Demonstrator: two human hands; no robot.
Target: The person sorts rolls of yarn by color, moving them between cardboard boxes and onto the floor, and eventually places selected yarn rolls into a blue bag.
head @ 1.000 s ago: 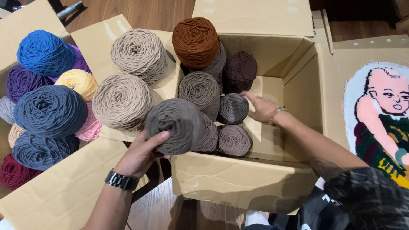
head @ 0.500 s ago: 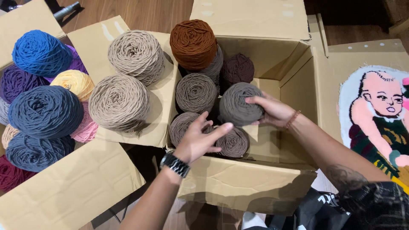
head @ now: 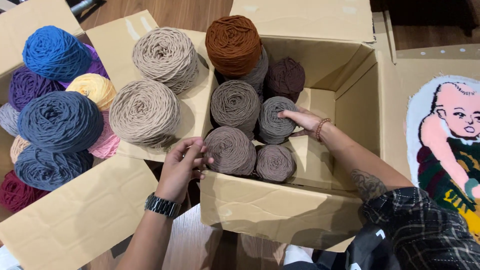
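Two hands settle balls of yarn inside an open cardboard box (head: 280, 210).

Head view: the box's lower layers are hidden under the top balls, and the left-hand box is cut off at the frame edge. The right hand (head: 304, 121) lies flat, fingers spread, on a grey-brown yarn ball (head: 275, 120) standing with its wound end up, mid-box. The left hand (head: 182, 167), fingers loosely curled, touches a taupe yarn ball (head: 231, 150) at the box's near left corner, end facing up.
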